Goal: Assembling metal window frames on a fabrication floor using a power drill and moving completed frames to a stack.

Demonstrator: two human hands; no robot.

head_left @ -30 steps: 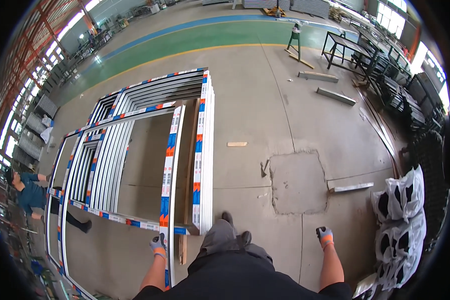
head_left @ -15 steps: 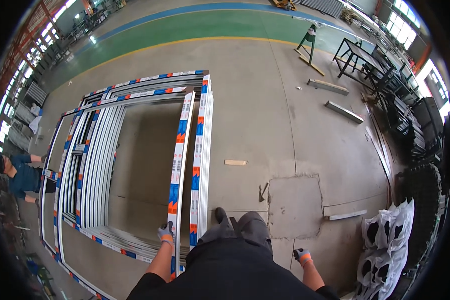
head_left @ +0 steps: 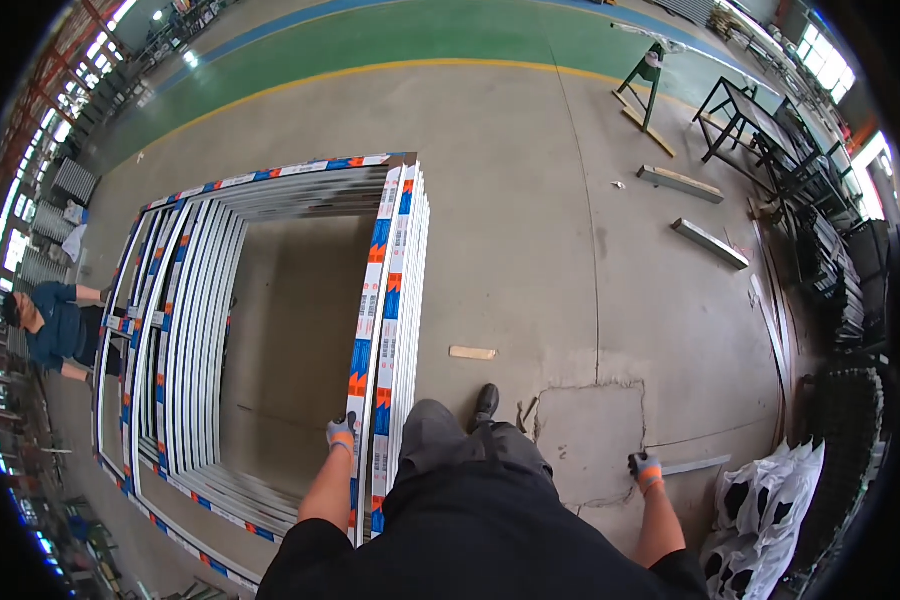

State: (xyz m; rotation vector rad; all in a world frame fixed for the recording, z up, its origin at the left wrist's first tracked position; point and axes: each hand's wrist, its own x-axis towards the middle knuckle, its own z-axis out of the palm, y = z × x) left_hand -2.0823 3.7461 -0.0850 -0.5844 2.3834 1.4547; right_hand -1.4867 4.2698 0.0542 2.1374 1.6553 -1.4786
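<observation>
Head view: the left hand [head_left: 341, 432], gloved, was closed around the right bar of a frame [head_left: 367, 300], which was just beside a stack of similar frames [head_left: 393, 300]. The right hand [head_left: 645, 469], also gloved, hung well apart from the frame, its fingers curled; how tightly could not be told. Near it were a pale bar [head_left: 697, 465] and, at lower right, white bundles [head_left: 768, 510] with black ovals. A ragged-edged floor patch [head_left: 590, 440] and a wooden block [head_left: 473, 352] lay ahead. A co-worker [head_left: 54, 330] in dark clothing stood at the frame's far left side, arms extended toward it; contact could not be made out. Beyond lay two beams [head_left: 710, 244], then a black table [head_left: 762, 125], a green stand [head_left: 652, 78] and a green lane [head_left: 390, 38]
</observation>
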